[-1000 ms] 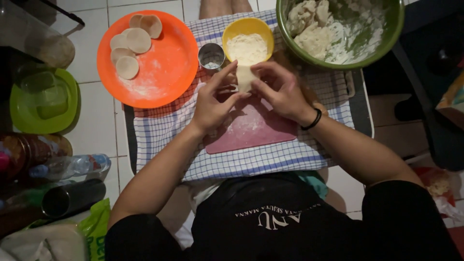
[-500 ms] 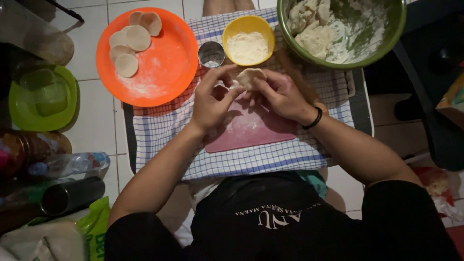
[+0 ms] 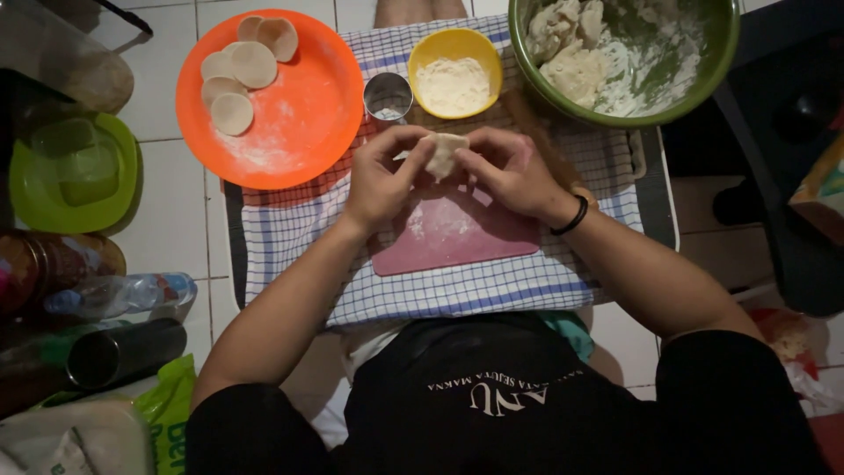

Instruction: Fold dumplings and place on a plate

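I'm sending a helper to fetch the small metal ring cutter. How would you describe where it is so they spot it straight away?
Start at the big orange plate with the dough rounds. Just off its right edge, on the checked cloth, stands the ring cutter, with the yellow bowl of flour on its other side. It is the only shiny metal piece there, a small open cylinder, far smaller than either neighbour.

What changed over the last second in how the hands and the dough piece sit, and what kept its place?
The left hand and right hand drew closer together around the dough piece, which went from upright between the fingertips to folded and pinched by both hands above the pink board. Nothing was let go. The orange plate of dough rounds, metal cutter, yellow flour bowl and green bowl stayed put.
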